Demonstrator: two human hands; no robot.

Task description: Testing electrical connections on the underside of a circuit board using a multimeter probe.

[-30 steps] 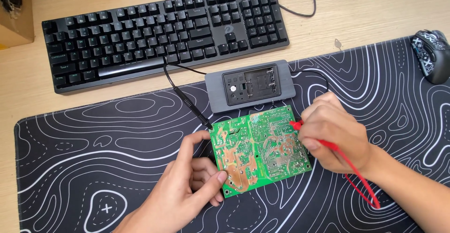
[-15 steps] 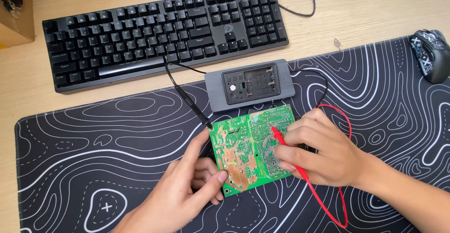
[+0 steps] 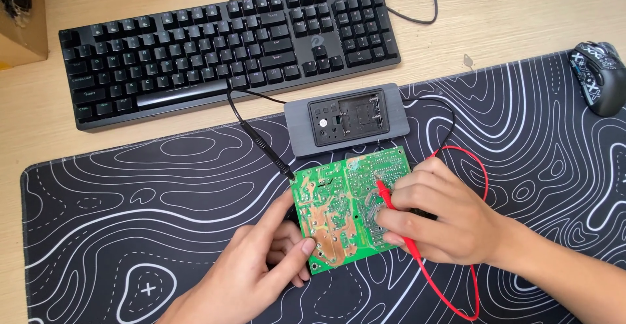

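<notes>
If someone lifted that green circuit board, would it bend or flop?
The board probably stays stiff: it sits flat, propped by the left hand. It looks thin, so likely light. The red lead loops loosely, so that is floppy.

A green circuit board (image 3: pixel 339 213) lies solder side up on my patterned black mat, tilted a little, just below the grey meter. My red probe (image 3: pixel 385 197) touches its right half; the black probe (image 3: pixel 270 154) meets its upper-left corner.
</notes>
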